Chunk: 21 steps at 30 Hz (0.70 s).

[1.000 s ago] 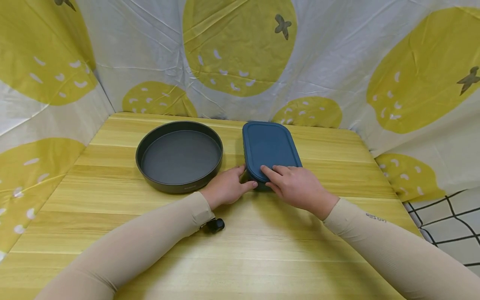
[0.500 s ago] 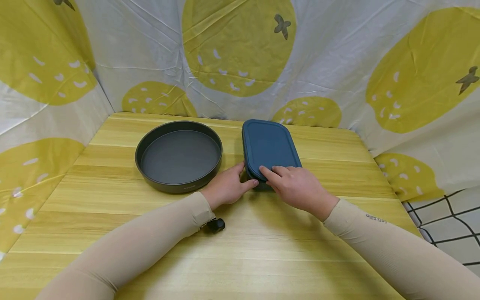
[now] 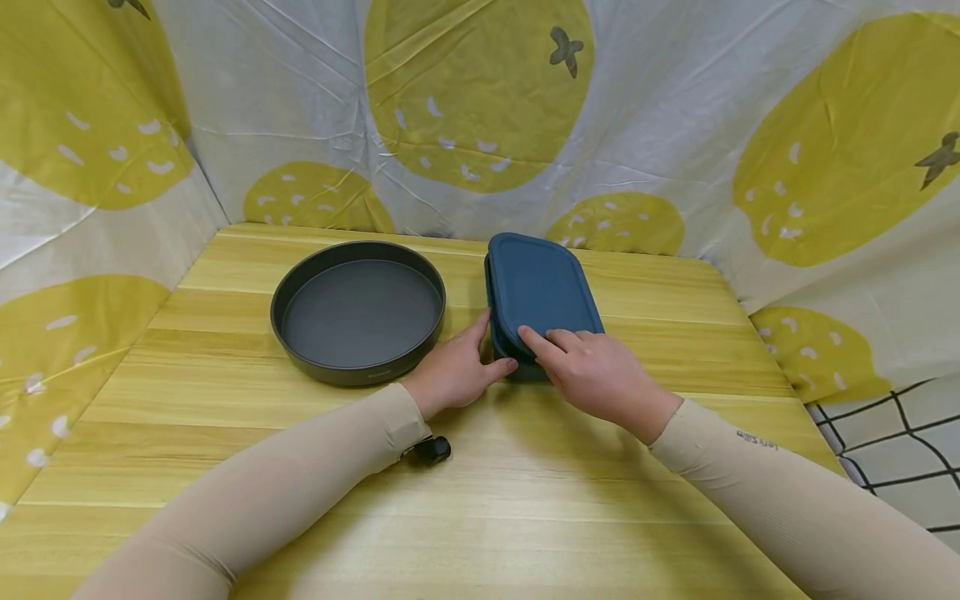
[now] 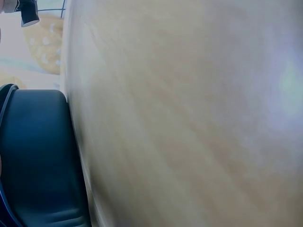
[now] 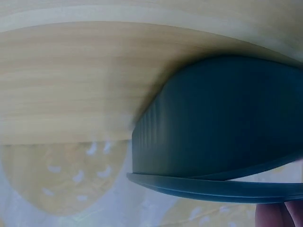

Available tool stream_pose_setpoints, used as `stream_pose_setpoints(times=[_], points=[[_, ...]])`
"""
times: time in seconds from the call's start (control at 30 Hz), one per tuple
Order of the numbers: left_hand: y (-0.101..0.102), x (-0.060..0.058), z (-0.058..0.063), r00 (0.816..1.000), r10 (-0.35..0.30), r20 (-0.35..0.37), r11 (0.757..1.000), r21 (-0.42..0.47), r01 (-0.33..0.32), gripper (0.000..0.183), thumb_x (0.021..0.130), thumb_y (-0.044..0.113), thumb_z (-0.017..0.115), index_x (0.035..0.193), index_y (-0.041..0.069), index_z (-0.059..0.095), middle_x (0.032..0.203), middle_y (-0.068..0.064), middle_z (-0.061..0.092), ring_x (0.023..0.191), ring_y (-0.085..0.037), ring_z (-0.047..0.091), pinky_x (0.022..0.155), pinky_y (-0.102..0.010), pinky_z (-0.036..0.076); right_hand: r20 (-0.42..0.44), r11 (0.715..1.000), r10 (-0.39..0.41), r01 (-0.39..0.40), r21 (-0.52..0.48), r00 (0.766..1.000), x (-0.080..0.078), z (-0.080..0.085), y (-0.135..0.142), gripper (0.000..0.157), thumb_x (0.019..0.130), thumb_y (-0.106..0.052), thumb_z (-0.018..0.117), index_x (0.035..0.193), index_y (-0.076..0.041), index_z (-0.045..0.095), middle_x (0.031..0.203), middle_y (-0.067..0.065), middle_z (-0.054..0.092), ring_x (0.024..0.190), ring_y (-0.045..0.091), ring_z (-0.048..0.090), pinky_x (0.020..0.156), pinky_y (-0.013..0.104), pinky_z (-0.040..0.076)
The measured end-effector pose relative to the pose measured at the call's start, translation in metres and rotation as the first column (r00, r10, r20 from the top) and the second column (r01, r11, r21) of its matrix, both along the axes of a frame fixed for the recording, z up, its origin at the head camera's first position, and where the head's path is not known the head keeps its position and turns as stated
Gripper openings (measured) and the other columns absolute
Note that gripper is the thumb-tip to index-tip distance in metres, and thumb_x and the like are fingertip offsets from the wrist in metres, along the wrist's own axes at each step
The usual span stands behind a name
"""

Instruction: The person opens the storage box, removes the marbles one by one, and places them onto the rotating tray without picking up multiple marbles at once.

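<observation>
A blue rectangular storage box (image 3: pixel 531 372) stands on the table, its side wall also filling the left of the left wrist view. Its blue lid (image 3: pixel 543 287) sits tilted on top. In the right wrist view a gap shows between the lid (image 5: pixel 213 187) and the box (image 5: pixel 227 118), widening toward the near end. My left hand (image 3: pixel 453 375) grips the box's near left corner, thumb on the front and fingers along the left side. My right hand (image 3: pixel 600 379) holds the lid's near edge, fingertips on its top; the thumb is hidden.
A round dark grey pan (image 3: pixel 363 317) stands left of the box, close to my left hand. Behind the wooden table (image 3: pixel 480 517) hangs a white curtain (image 3: pixel 660 108) with yellow fruit prints. A small black device (image 3: pixel 432 451) is at my left wrist.
The lid's near edge has risen and the lid has shifted slightly away from me, opening a gap above the box. Both hands have stayed nearly in place, as has the pan.
</observation>
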<state>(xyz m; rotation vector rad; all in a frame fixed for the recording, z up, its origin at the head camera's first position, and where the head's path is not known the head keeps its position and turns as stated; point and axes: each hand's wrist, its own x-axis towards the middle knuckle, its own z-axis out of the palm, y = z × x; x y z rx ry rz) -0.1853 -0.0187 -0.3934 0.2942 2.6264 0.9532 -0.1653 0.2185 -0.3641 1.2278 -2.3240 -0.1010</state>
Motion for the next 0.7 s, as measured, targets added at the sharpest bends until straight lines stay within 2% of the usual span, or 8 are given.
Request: stream_pose_setpoints(times=[0.17,0.3,0.53,0.7], points=[[0.000,0.001,0.002,1.000,-0.012,-0.003,1.000,-0.004,0.012,0.096,0.099,0.066,0.062,0.171,0.034,0.007,0.173,-0.002,0.033,0.153,-0.030,0.045,0.119,-0.052,0.044,0.004,1.000,-0.012,0.012,0.008,1.000,0.002,0.002,0.001,0.062,0.089,-0.011,0.082,0.147,-0.007,0.058,0.100,0.014,0.072,0.062,0.026,0.066,0.052,0.035,0.054],[0.000,0.001,0.004,1.000,-0.017,-0.004,1.000,-0.015,0.017,0.095,0.099,0.065,0.061,0.171,0.034,0.008,0.171,-0.005,0.037,0.148,-0.031,0.051,0.115,-0.052,0.047,0.018,1.000,-0.029,0.028,0.004,0.999,0.003,0.006,0.001,0.066,0.089,-0.008,0.081,0.150,-0.008,0.055,0.100,0.014,0.070,0.061,0.024,0.062,0.052,0.034,0.052],[0.000,0.000,0.003,1.000,-0.021,-0.010,0.999,-0.027,0.021,0.094,0.098,0.067,0.061,0.171,0.034,0.011,0.168,-0.006,0.044,0.138,-0.031,0.061,0.108,-0.050,0.052,0.036,0.997,-0.037,0.039,-0.063,0.999,0.001,0.012,0.004,0.069,0.087,0.000,0.077,0.152,-0.004,0.053,0.096,0.017,0.064,0.059,0.022,0.055,0.051,0.032,0.050],[-0.001,0.000,0.003,0.999,-0.028,-0.021,0.999,-0.032,0.027,0.094,0.098,0.067,0.061,0.171,0.035,0.011,0.166,-0.006,0.046,0.133,-0.031,0.065,0.106,-0.049,0.054,0.041,0.989,-0.073,0.078,-0.127,0.996,-0.001,0.017,0.008,0.068,0.088,0.003,0.073,0.152,-0.001,0.052,0.094,0.018,0.060,0.056,0.020,0.048,0.048,0.029,0.046]])
